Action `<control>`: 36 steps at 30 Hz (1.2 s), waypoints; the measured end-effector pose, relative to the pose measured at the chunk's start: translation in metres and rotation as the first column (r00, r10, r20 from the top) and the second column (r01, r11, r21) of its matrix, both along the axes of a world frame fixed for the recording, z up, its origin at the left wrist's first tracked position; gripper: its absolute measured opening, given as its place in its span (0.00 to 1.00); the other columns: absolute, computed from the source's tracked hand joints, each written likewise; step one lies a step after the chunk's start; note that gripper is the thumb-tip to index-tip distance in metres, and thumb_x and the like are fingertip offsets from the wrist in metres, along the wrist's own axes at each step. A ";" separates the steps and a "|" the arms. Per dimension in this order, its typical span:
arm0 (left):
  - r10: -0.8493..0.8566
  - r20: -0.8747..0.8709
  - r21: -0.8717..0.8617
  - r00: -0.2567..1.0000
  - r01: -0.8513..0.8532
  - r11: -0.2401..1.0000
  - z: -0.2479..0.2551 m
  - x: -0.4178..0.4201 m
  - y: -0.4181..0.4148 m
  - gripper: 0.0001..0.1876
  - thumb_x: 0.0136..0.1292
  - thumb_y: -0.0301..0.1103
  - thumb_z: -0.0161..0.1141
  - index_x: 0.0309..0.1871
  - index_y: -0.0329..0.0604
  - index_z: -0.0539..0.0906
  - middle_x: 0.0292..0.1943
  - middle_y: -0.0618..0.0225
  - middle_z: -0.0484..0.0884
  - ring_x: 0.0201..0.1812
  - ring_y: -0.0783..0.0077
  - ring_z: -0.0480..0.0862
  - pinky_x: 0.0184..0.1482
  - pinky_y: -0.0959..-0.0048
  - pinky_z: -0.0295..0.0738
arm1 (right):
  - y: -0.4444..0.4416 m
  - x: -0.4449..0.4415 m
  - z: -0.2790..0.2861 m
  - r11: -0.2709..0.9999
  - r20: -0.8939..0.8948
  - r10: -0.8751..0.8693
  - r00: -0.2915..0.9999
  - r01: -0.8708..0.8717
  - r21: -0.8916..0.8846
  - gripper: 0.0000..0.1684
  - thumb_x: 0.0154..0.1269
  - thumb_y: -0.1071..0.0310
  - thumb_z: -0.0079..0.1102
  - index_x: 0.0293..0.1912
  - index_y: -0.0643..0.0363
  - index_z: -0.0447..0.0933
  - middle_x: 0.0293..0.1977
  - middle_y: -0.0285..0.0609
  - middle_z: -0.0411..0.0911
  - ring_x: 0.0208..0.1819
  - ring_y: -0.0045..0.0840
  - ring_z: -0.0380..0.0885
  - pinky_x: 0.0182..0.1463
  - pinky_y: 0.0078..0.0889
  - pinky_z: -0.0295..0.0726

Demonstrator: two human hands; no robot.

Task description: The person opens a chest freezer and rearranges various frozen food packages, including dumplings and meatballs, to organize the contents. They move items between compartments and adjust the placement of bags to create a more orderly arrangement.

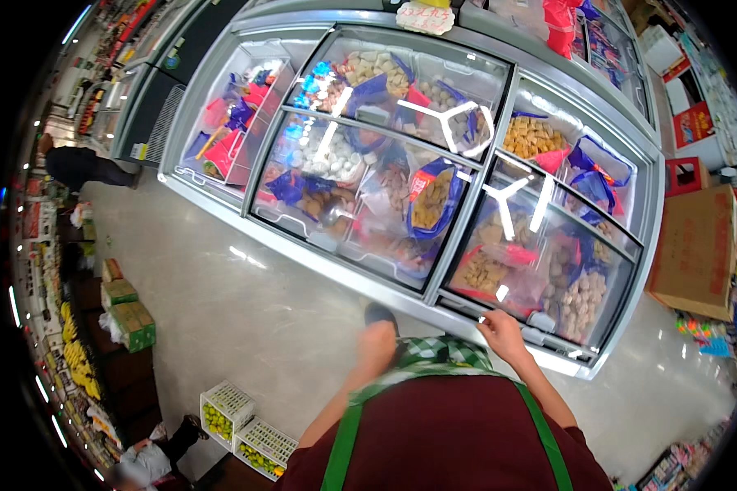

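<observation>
A chest freezer (338,270) with sliding glass lids spans the view before me. My right hand (500,331) is at its near rim, by the lower edge of the right glass lid (546,227); the fingers are bent, and whether they grip the edge cannot be told. Blurred, my left hand (378,344) hangs beside the green checked apron (430,350), off the freezer, its fingers looking curled. Under the glass lie opened blue bags (433,199) of frozen pieces, white balls (335,156) and pale pieces (583,301).
A large cardboard box (694,251) stands right of the freezer. Crates of green fruit (227,408) are on the floor at lower left, with green boxes (132,322) farther up. One person (86,166) is at upper left, another (150,460) at lower left.
</observation>
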State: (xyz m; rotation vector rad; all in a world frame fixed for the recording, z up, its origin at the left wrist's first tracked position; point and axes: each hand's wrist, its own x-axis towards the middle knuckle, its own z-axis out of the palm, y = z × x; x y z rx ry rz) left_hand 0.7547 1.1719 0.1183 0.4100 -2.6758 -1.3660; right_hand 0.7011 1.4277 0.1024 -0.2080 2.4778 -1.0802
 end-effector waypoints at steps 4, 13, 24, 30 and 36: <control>0.141 0.067 -0.041 0.988 -0.139 0.990 -0.035 0.053 -0.111 0.18 0.55 0.31 0.56 0.14 0.38 0.63 0.11 0.62 0.59 0.14 0.69 0.59 0.18 0.68 0.54 | -0.109 0.018 -0.013 0.951 0.033 0.287 0.958 -0.288 0.109 0.12 0.52 0.65 0.56 0.36 0.61 0.74 0.32 0.48 0.75 0.33 0.41 0.75 0.36 0.38 0.74; 0.651 0.129 -0.026 0.748 -0.653 0.757 0.014 0.139 -0.287 0.23 0.62 0.36 0.51 0.14 0.41 0.55 0.13 0.75 0.51 0.18 0.81 0.52 0.19 0.71 0.45 | -0.331 -0.017 0.000 0.659 -0.052 0.752 0.657 -0.752 0.015 0.13 0.50 0.65 0.56 0.37 0.58 0.74 0.33 0.47 0.73 0.36 0.41 0.74 0.36 0.41 0.74; 0.415 0.284 -0.258 0.864 -0.348 0.901 0.011 0.071 -0.348 0.20 0.58 0.36 0.52 0.15 0.32 0.64 0.12 0.53 0.62 0.14 0.62 0.58 0.20 0.64 0.55 | -0.433 -0.073 -0.027 0.826 -0.089 0.560 0.824 -0.564 -0.024 0.14 0.52 0.65 0.52 0.40 0.59 0.72 0.38 0.49 0.68 0.41 0.42 0.71 0.41 0.41 0.72; 0.230 0.303 -0.341 0.925 -0.120 0.932 0.018 0.006 -0.438 0.12 0.51 0.31 0.55 0.17 0.33 0.70 0.16 0.49 0.70 0.20 0.48 0.71 0.23 0.57 0.62 | -0.510 -0.137 -0.059 0.967 -0.265 0.154 0.952 -0.201 -0.157 0.08 0.51 0.70 0.55 0.34 0.62 0.73 0.34 0.47 0.69 0.40 0.39 0.69 0.43 0.37 0.70; 0.222 0.322 -0.288 0.920 -0.129 0.949 0.009 -0.057 -0.511 0.09 0.49 0.30 0.54 0.18 0.35 0.71 0.18 0.50 0.71 0.22 0.47 0.71 0.24 0.56 0.63 | -0.557 -0.195 -0.065 0.998 -0.468 -0.027 0.883 -0.001 -0.059 0.04 0.48 0.74 0.56 0.28 0.63 0.74 0.29 0.45 0.70 0.34 0.38 0.69 0.37 0.36 0.70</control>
